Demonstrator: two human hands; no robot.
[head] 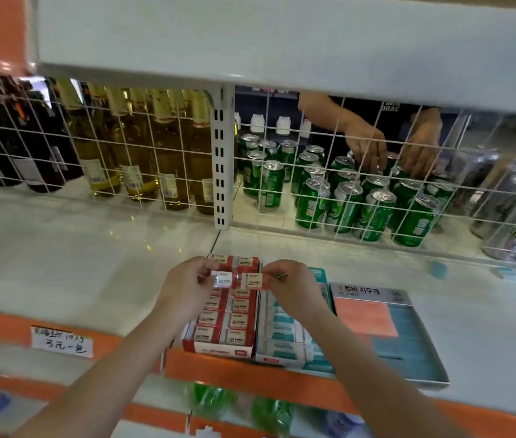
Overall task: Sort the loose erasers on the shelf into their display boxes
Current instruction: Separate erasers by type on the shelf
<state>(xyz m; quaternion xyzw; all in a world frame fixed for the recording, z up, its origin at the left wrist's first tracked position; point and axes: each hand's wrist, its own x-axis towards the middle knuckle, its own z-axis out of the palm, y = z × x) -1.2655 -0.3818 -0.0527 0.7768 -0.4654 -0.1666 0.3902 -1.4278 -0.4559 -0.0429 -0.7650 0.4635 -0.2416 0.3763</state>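
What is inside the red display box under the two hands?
The red display box holds two columns of red-and-white erasers marked 2B. The left hand and right hand, each pinching an eraser, cover some middle rows; lower layers are hidden.

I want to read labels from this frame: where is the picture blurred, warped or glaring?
Head view: sharpest at the red-sleeved erasers pinched by left hand and right hand; bottom edge and the price tag smeared; glare spots on the white shelf; wide-angle bends the upper shelf edge.

One head camera looks forward and down, close over the white shelf (pixel 92 248), facing the wire grid (pixel 345 172) behind.
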